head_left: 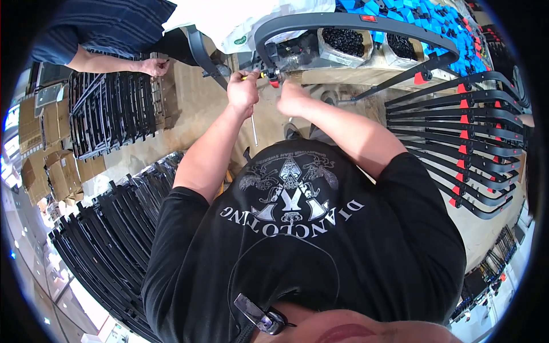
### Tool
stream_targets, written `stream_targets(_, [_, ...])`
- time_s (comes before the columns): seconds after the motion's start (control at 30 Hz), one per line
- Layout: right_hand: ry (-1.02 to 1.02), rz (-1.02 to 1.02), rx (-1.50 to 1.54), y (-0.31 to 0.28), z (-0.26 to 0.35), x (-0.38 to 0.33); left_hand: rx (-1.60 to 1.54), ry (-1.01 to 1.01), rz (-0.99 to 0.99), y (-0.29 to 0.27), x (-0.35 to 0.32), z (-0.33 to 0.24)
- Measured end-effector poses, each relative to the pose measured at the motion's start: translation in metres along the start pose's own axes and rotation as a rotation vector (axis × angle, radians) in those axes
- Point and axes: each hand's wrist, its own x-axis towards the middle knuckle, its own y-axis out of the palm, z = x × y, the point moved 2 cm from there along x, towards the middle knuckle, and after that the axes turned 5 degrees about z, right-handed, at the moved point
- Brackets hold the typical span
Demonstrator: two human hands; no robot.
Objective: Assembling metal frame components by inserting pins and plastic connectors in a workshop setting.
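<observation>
My left hand [243, 90] is closed around a slim tool with a yellow and black handle [263, 75], whose exact kind I cannot make out. Beside it my right hand [293, 100] is at the near end of a curved black frame [343, 22]; its fingers are mostly hidden, so its grip does not show. Between the hands, a small red part [274, 84] sits at that end of the frame. Below my left hand a thin metal rod [255, 132] points downward; whether it belongs to the tool is unclear.
Boxes of small black parts [344, 43] stand on the bench beside a heap of blue pieces [423, 23]. Black frames with red parts [463, 131] are stacked at right, and more black frames [106, 228] at left. Another person's hand [154, 67] is at upper left.
</observation>
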Motion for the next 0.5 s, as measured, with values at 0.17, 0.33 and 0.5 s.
stream_targets(0.17, [0.336, 0.596, 0.954, -0.041, 0.046, -0.035, -0.096, -0.342, 0.214, -0.025, 0.022, -0.017])
stream_targets(0.33, [0.234, 0.553, 0.883, -0.014, 0.020, -0.027, 0.203, -0.087, 0.134, -0.011, 0.006, -0.012])
stream_targets(0.5, [0.052, 0.237, 0.209, 0.008, -0.002, -0.025, 0.036, -0.117, 0.078, -0.006, -0.002, -0.006])
